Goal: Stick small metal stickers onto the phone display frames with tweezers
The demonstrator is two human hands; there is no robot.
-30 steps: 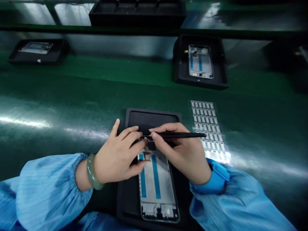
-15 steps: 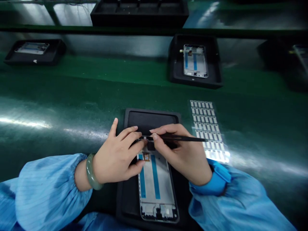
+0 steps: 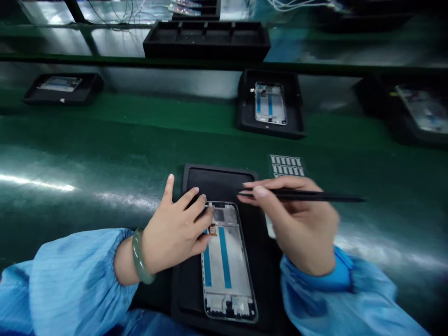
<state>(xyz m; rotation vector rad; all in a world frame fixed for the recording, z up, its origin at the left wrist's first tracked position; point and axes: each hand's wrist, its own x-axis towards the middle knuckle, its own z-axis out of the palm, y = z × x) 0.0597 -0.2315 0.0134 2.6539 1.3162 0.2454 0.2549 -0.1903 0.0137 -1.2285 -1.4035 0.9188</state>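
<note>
The left hand (image 3: 175, 233), fingers spread, steadies the phone frame (image 3: 227, 266) in its black tray (image 3: 217, 179), while the right hand (image 3: 297, 224) pinches the black tweezers (image 3: 304, 195), tips held clear.

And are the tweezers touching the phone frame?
No, the right hand holds the tweezers with their tips over the black tray, apart from the phone frame.
</note>
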